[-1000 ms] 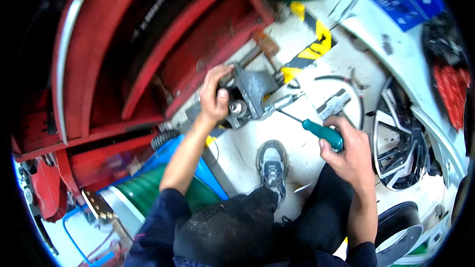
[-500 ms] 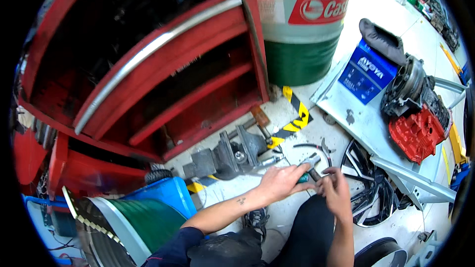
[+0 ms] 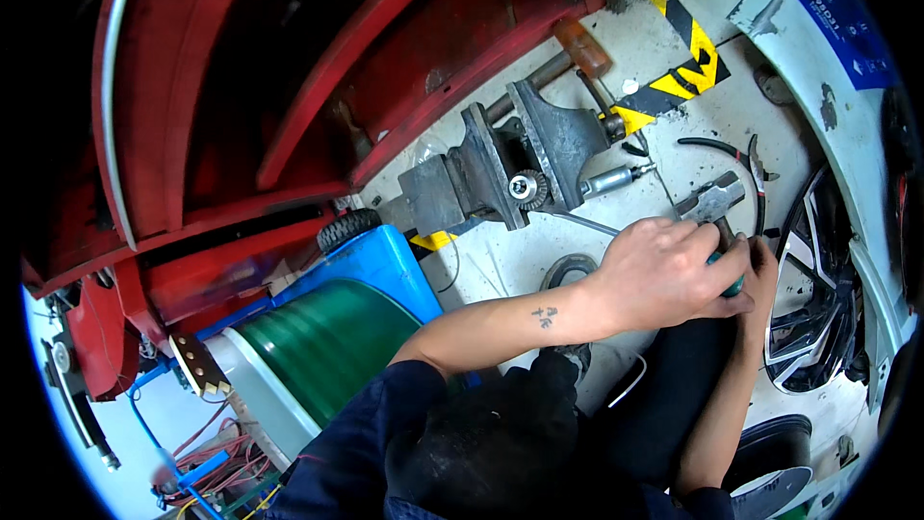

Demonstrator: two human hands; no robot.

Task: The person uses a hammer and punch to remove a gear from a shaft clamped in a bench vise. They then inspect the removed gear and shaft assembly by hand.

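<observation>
My left hand (image 3: 664, 274) has crossed rightward, its fingers wrapped round a teal screwdriver handle (image 3: 731, 287). My right hand (image 3: 758, 284) is closed just behind it, where the handle of a steel hammer (image 3: 714, 200) runs down between both hands; part of its grip is hidden. Up and left lies a grey bench vice (image 3: 566, 140) on the floor, with a toothed metal gear (image 3: 529, 191) between its jaws. A silver cylindrical tool (image 3: 608, 181) lies beside the vice, and black pliers (image 3: 756, 178) lie above the hammer.
A red tool cabinet (image 3: 404, 87) fills the upper left. A mallet (image 3: 582, 46) lies behind the vice near striped floor tape (image 3: 703, 58). Below left are a blue bin (image 3: 404, 270) and green drum (image 3: 318, 347). At right stand an alloy wheel (image 3: 808, 308) and pale metal trolley (image 3: 789, 10).
My left hand has left the vice and moved right to the screwdriver handle that my right hand held. Both hands are now together by the hammer. The view has swung up and back down.
</observation>
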